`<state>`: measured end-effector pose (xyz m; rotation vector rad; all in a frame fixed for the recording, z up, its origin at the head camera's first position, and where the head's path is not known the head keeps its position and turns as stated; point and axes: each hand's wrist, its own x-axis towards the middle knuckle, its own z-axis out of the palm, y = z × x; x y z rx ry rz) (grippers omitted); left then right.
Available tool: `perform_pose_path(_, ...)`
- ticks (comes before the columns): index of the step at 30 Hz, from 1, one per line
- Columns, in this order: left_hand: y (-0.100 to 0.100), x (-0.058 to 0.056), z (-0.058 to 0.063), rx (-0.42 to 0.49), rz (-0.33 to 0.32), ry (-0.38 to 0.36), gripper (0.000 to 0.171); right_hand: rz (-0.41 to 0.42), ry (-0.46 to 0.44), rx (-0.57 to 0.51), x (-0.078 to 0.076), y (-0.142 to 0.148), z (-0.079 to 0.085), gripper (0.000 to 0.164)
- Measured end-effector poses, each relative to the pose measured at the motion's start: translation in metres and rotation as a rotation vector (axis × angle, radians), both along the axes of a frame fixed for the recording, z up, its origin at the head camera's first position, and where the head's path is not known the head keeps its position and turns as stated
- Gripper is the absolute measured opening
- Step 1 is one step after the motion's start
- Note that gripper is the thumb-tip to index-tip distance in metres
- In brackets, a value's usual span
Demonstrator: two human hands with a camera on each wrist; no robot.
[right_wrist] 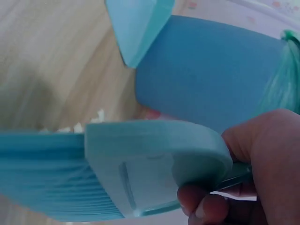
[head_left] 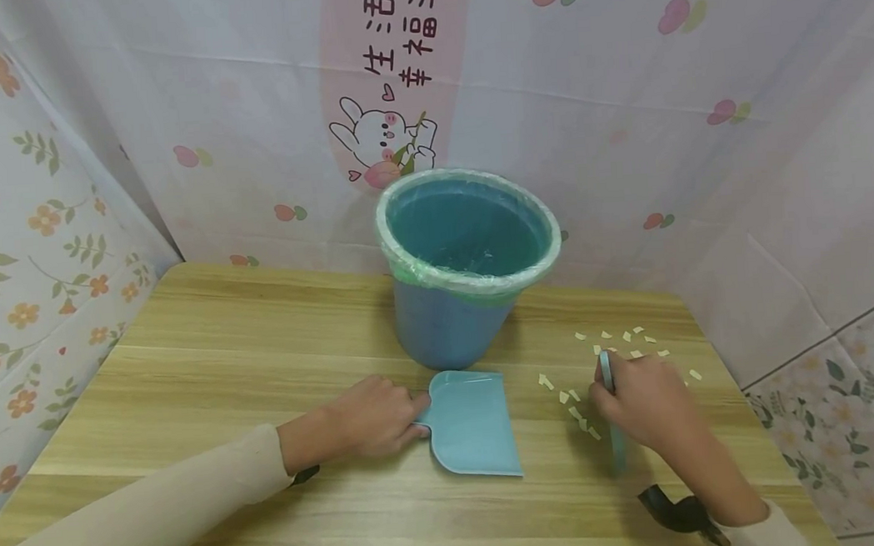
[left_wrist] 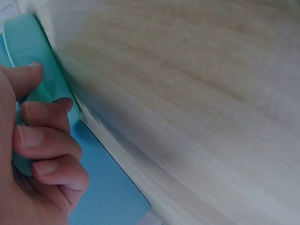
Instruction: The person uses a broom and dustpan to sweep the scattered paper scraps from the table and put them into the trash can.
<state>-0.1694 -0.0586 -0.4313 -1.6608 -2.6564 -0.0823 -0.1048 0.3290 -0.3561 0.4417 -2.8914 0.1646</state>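
Observation:
My left hand (head_left: 374, 415) grips the short handle of a light blue dustpan (head_left: 470, 421), which lies on the table with its wide edge facing right. In the left wrist view, curled fingers of the left hand (left_wrist: 47, 140) wrap the dustpan's handle end. Over on the right, my right hand (head_left: 646, 395) holds a small hand brush (head_left: 617, 450) upright on edge. Its blue bristles (right_wrist: 51, 173) show in the right wrist view. Pale paper scraps (head_left: 575, 413) lie scattered on the table around the brush, some of them between it and the dustpan; the right hand partly hides others.
A blue trash bin (head_left: 440, 323) lined with a thin greenish bag stands just behind the dustpan. The wooden table (head_left: 261, 342) ends at a printed curtain (head_left: 249, 151) at the back. Dark wrist straps (head_left: 673, 511) show at the sleeves.

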Motion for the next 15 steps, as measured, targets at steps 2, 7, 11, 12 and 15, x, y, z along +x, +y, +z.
perform_pose_path(2,0.000,0.000,0.000,0.002,0.000,0.004,0.030,-0.003,-0.012,-0.030,-0.003,-0.004,-0.004,0.022)
perform_pose_path(7,-0.001,0.001,0.000,0.013,-0.003,0.016,0.030,0.033,0.034,-0.082,-0.013,-0.015,-0.015,0.025)
perform_pose_path(11,-0.001,0.001,0.000,0.017,0.000,0.004,0.030,0.047,0.063,-0.120,-0.022,-0.022,-0.017,0.020)
perform_pose_path(12,-0.001,0.001,0.000,0.016,0.001,0.001,0.030,0.044,0.062,-0.130,-0.024,-0.023,-0.017,0.018)
perform_pose_path(15,-0.001,0.001,0.000,0.015,0.003,0.000,0.030,0.059,0.066,-0.157,-0.029,-0.025,-0.016,0.015)
